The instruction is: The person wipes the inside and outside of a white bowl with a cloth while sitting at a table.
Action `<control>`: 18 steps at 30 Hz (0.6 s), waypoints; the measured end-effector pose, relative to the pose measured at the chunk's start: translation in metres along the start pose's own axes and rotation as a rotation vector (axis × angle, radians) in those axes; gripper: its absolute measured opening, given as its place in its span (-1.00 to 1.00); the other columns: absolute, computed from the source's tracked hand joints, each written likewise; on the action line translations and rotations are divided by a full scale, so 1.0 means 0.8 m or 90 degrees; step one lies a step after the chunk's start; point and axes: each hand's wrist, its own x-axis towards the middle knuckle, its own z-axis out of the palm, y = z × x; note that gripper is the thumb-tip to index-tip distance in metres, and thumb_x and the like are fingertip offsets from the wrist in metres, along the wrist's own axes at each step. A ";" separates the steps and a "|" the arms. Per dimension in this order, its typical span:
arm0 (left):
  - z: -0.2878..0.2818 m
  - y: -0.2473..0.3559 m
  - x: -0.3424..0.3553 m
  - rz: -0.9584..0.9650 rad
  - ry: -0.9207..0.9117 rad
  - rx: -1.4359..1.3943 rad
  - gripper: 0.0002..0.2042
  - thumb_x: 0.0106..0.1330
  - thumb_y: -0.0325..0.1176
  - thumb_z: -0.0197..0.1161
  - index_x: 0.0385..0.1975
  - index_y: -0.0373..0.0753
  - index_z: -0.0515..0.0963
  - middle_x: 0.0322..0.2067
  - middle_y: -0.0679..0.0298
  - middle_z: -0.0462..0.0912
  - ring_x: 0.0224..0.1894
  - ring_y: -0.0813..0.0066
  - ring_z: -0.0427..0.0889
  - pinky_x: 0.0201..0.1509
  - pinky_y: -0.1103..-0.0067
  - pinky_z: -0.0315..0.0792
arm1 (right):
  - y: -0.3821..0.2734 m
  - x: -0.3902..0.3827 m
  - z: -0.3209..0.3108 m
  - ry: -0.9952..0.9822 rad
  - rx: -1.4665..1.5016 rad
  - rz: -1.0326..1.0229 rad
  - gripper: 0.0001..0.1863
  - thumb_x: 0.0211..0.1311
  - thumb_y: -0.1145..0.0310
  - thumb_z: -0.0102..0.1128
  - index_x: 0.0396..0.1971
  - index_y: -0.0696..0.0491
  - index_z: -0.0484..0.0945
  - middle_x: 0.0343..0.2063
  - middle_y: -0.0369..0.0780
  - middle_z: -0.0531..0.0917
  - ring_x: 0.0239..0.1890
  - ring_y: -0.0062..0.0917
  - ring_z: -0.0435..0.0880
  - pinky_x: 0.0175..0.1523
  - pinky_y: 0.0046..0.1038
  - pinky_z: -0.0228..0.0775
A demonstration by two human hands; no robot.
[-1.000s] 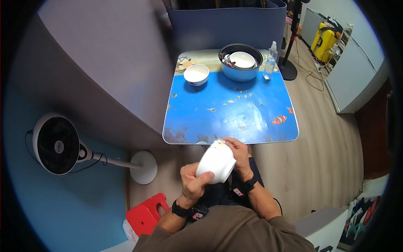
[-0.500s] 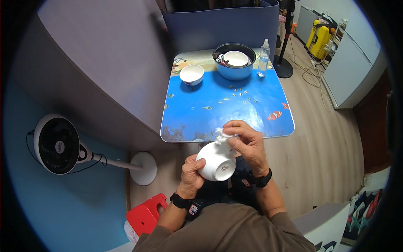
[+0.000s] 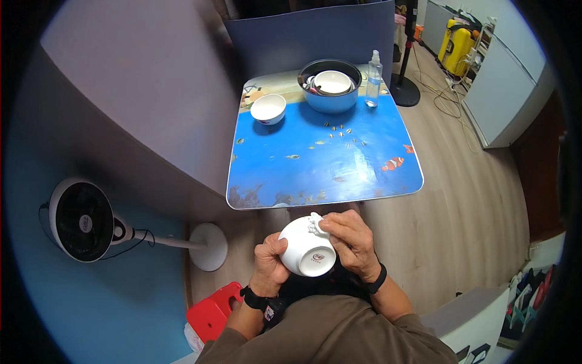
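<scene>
A white bowl [image 3: 297, 239] is tilted in front of my body, its underside and foot ring facing up toward me. My left hand [image 3: 270, 261] is closed on the bowl's left side, with the thumb across the outer wall. Against the far right part of the wall, my right hand [image 3: 351, 239] presses a crumpled white tissue [image 3: 316, 223], pinched between thumb and fingers. The bowl is held just off the near edge of a blue table [image 3: 315, 173] printed with sea fish. Its inside is turned away and hidden.
On the table stand a second white bowl [image 3: 268, 110], a blue pot [image 3: 331, 103] with a bowl and utensils inside, and a clear spray bottle [image 3: 373, 82]. To the left are a standing fan [image 3: 85, 221] and a red stool [image 3: 212, 315]. Cables [image 3: 441, 94] lie on the floor at right.
Both hands and the bowl have come slightly closer to my body. My right hand with the tissue has moved from above the bowl's rim down onto its outer wall.
</scene>
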 end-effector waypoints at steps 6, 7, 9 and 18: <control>0.019 0.012 0.018 0.012 0.016 -0.065 -0.39 0.11 -0.33 0.34 0.11 -0.62 0.36 0.01 -0.11 0.57 0.06 0.08 0.58 0.27 0.28 0.41 | -0.002 -0.041 -0.004 0.077 -0.018 -0.007 -0.63 -0.05 0.66 0.33 -0.15 0.14 0.65 -0.23 -0.09 0.65 -0.28 -0.29 0.65 -0.18 -0.39 0.45; 0.018 0.010 0.019 0.000 0.021 -0.069 -0.38 0.11 -0.32 0.34 0.12 -0.61 0.35 0.03 -0.10 0.56 0.08 0.08 0.57 0.27 0.27 0.40 | 0.003 -0.034 -0.013 0.056 -0.004 -0.022 -0.63 -0.02 0.66 0.31 -0.12 0.16 0.64 -0.22 -0.07 0.64 -0.25 -0.30 0.64 -0.15 -0.40 0.48; 0.012 0.008 0.024 -0.009 0.009 -0.077 -0.38 0.13 -0.32 0.32 0.14 -0.59 0.34 0.05 -0.10 0.54 0.10 0.06 0.56 0.29 0.24 0.38 | 0.002 -0.009 -0.030 -0.006 0.011 0.019 -0.65 0.01 0.65 0.30 -0.12 0.16 0.64 -0.23 -0.08 0.63 -0.24 -0.34 0.65 -0.14 -0.43 0.50; -0.006 0.006 0.031 -0.026 -0.001 -0.131 -0.42 0.19 -0.29 0.26 0.15 -0.54 0.34 0.08 -0.11 0.52 0.12 0.04 0.53 0.32 0.17 0.34 | 0.051 0.064 -0.009 -0.162 0.173 0.108 -0.76 0.13 0.60 0.20 -0.17 0.18 0.64 -0.30 -0.09 0.65 -0.27 -0.36 0.63 -0.17 -0.45 0.46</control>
